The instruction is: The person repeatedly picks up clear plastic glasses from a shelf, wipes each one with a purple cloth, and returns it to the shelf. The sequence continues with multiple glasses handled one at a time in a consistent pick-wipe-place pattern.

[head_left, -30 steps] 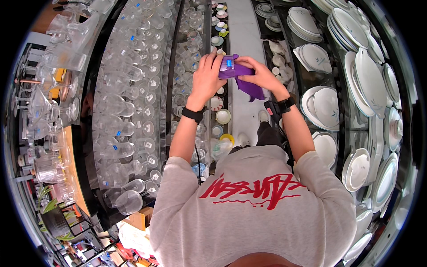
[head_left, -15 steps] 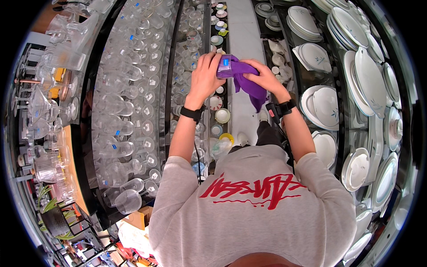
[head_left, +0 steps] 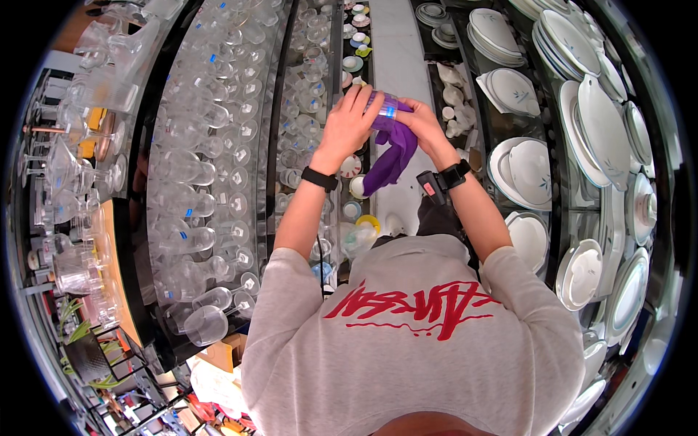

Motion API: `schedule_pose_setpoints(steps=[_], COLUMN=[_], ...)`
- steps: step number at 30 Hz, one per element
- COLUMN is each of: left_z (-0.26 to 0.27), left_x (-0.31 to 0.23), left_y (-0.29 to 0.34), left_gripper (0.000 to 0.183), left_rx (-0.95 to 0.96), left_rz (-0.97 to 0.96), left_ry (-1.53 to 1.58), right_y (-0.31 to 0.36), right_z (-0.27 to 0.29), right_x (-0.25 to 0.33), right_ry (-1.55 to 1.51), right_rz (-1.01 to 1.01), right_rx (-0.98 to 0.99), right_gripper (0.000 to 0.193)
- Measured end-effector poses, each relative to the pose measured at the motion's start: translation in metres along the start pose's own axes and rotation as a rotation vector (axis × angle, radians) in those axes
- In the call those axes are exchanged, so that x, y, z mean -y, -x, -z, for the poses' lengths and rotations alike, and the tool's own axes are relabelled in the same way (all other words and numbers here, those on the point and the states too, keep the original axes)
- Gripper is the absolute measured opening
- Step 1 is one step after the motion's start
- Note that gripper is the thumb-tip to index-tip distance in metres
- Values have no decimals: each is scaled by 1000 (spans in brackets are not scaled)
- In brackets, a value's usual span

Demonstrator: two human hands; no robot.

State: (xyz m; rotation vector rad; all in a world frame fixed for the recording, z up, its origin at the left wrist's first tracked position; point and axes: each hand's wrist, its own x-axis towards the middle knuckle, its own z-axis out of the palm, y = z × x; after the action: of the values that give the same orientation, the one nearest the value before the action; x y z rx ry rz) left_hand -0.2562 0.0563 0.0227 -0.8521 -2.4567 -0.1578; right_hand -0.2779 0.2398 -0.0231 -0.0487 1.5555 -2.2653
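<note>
Held out over the aisle is a clear drinking glass [head_left: 383, 106] with a blue label, lying sideways. My left hand [head_left: 346, 125] is closed around its left side, fingers curled over the top. My right hand [head_left: 427, 129] grips a purple cloth [head_left: 393, 154] against the right end of the glass. Purple shows through the glass wall, but I cannot tell whether the cloth is inside or behind it. The rest of the cloth hangs down between my hands. Some of the right fingers are hidden behind glass and cloth.
On the left, a shelf holds rows of stemmed glasses [head_left: 193, 171], with smaller glasses [head_left: 313, 87] and cups [head_left: 352, 64] beside the aisle. White plates [head_left: 531, 171] and oval platters [head_left: 603, 131] stack on the right shelves. A yellow-rimmed bowl [head_left: 369, 221] sits near my feet.
My right hand has moved left, closer to my left hand. The glass has shifted slightly right and turned, and the cloth's hanging end has swung to the left.
</note>
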Motion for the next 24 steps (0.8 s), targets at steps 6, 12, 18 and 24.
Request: schedule_pose_setpoints(steps=[6,12,18,24], left_z=[4,-1,-7,-10], left_x=[6,-6,-6,2], left_y=[3,5,7,7], left_gripper=[72,72,72,74], left_rx=[-47,-10,-43,-64], left_rz=[186,107,192,248], left_ry=[69,93,102,94], right_y=[10,-2,-1,0], right_z=[11,9,8,16], right_x=[15,-10,-7,-16], right_ry=[-137,255,590,463], right_rz=[77,409,521,289], right_rx=[78,-128,-289,-284], right_gripper=[34,26,23,33])
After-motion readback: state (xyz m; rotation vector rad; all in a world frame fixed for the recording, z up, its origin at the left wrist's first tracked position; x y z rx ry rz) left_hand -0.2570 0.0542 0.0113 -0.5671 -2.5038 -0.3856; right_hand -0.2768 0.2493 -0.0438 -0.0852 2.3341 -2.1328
